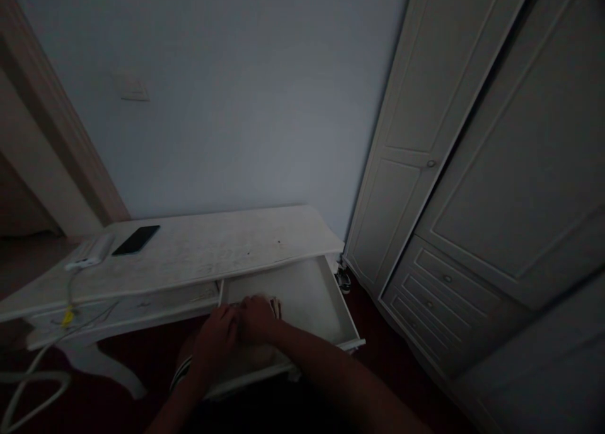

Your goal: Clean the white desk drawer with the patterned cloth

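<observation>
Drawer (314,295), left hand (218,328) and right hand (258,320) within, grips unclear, phone (136,240) on desk (212,242)

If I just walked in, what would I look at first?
Probably the left hand and right hand, close together over the left part of the open drawer. Next, the dark phone lying toward the left end of the white table, then a yellow tag at its left front.

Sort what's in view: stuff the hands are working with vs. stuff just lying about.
In use:
- left hand and right hand, close together in the drawer
- pulled-out drawer
- small item by the right hand, too dark to identify

Lying about:
- dark flat device on the tabletop
- white device
- white cable
- yellow tag
</observation>
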